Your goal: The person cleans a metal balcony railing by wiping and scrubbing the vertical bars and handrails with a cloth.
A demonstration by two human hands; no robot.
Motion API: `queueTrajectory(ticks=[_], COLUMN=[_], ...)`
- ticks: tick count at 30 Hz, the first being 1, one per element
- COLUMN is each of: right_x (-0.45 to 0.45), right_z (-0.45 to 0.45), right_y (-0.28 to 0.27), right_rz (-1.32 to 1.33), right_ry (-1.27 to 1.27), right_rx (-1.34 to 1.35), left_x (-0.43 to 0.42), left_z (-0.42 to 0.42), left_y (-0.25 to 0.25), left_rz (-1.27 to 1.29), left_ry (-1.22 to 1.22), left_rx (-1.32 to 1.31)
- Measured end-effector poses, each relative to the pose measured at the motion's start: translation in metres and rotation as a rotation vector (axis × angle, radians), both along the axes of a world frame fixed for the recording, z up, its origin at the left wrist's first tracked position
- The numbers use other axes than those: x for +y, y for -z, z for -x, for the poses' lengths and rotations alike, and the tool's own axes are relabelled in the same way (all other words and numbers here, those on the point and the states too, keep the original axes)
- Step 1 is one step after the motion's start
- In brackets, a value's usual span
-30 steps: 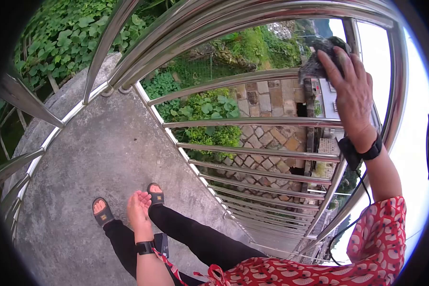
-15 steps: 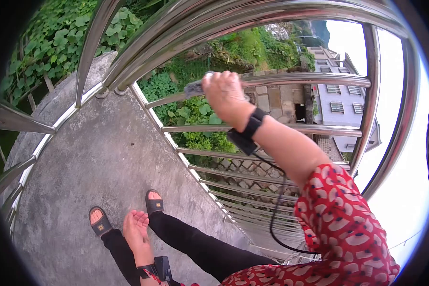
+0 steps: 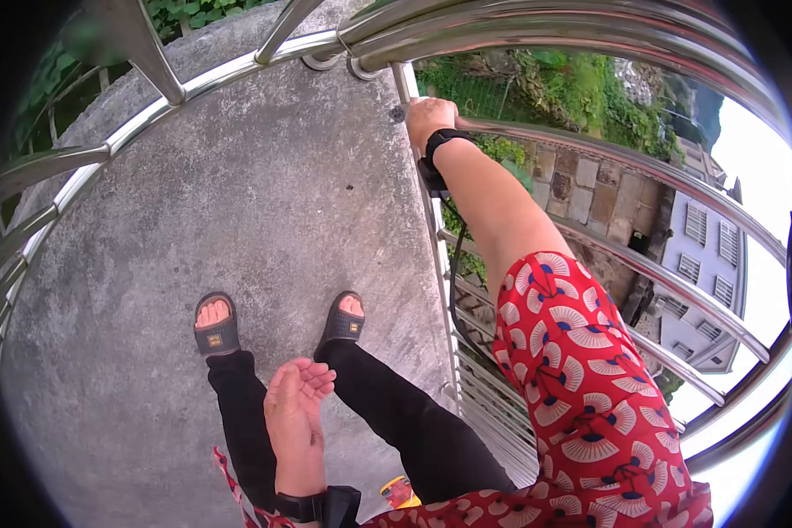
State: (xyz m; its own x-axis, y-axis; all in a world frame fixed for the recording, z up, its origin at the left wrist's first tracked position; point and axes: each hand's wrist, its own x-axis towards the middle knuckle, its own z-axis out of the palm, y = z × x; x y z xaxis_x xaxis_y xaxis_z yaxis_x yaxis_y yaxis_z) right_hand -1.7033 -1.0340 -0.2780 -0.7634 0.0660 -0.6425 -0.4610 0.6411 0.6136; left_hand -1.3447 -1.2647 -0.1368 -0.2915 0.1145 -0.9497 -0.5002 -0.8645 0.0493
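My right hand (image 3: 431, 116) is closed around a metal baluster (image 3: 536, 135) near its foot, where the railing meets the floor. A bit of dark grey cloth (image 3: 397, 114) pokes out at the fingers' edge; most of it is hidden under the hand. My left hand (image 3: 299, 405) hangs low in front of my legs, palm turned up. Its fingers are loosely bent and apart, with nothing in them.
Shiny metal railing (image 3: 536, 35) curves round the concrete floor (image 3: 237, 194) at the far side and right. My feet in dark slippers (image 3: 217, 337) stand on it. A yellow and red container (image 3: 400, 493) is partly hidden at the bottom. Beyond the bars are plants and a building (image 3: 699, 273).
My right hand has slid with the cloth down the baluster to its foot. The view has shifted, showing more floor; the yellow and red container has come into view.
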Motion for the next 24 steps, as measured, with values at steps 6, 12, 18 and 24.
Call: queueTrajectory(ticks=[6,12,18,24], right_x=[0.010,0.002,-0.009,-0.002], right_z=[0.009,-0.006,-0.016,-0.012], right_y=[-0.119,-0.356,-0.479,-0.299], right_rz=[-0.091,-0.153,-0.351,-0.182], right_ry=[-0.172,-0.302,-0.218,-0.095], right_rx=[-0.112,-0.002,0.153,0.163], left_x=[-0.001,0.002,0.000,-0.015], left_z=[0.013,0.012,0.022,0.026], left_y=[0.003,0.010,0.007,0.008], left_rz=[0.011,-0.050,-0.097,-0.068], left_ry=[-0.048,-0.074,-0.108,-0.110], left_rx=[0.061,0.075,0.056,0.066])
